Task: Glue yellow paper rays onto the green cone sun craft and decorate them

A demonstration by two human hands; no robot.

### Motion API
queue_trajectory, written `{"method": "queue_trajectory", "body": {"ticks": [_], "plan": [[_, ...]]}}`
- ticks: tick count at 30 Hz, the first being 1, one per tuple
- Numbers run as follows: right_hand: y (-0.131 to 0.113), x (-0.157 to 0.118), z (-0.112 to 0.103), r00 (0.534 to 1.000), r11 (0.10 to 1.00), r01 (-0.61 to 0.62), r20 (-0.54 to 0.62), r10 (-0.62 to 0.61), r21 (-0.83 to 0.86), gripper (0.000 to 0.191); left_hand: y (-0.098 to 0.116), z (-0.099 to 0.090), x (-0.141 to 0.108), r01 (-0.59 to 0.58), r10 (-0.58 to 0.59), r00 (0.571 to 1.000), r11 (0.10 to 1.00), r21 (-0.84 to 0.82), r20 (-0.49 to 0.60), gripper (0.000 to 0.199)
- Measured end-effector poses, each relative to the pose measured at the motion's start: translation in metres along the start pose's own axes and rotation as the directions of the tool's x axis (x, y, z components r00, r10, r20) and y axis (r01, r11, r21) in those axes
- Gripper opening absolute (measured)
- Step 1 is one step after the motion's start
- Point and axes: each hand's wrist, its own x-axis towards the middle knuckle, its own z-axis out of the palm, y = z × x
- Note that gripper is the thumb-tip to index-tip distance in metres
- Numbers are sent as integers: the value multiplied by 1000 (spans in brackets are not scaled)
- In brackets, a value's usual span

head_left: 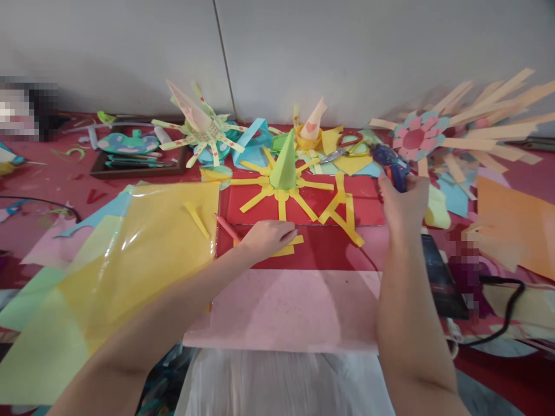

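My right hand (pixel 404 199) is closed around the handle of a dark blue glue gun (pixel 390 160) at the right of the red mat. My left hand (pixel 266 240) is low over yellow paper strips (pixel 284 251), its fingers pressed together on one; the fingertips are partly hidden. Beside that hand a red pen (pixel 228 227) lies slanting. Just beyond stands a green paper cone (pixel 285 164) with yellow strips fanned around its base, on a red sheet (pixel 255 216). More yellow strips (pixel 342 209) lie crossed to its right.
Scissors (pixel 336 155) lie behind among paper scraps. Other strip-and-cone paper pieces (pixel 203 127) and a peach-stripped paper flower (pixel 427 136) stand along the wall. A brown tray (pixel 102 167) holds pens. Yellow sheets (pixel 169 231) cover the left; a dark phone-like device (pixel 437 277) lies right, near a cable.
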Motion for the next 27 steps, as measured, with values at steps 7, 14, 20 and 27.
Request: {"method": "queue_trajectory", "body": {"ticks": [7,14,20,27], "plan": [[-17,-20,7,999,999,25,33,-26,28,36,-10,-20,22,163,-165,985,986,-43,-53,13],[-24,-45,30,988,1000,27,152,-28,8,40,-31,-14,26,345,-368,907,928,-141,-204,16],[-28,-64,48,963,999,25,268,-30,24,43,-41,-4,24,347,-383,899,919,-190,-211,35],[-28,-71,56,947,998,63,317,-50,-31,42,-44,-4,26,339,-359,908,933,-123,-217,36]]}}
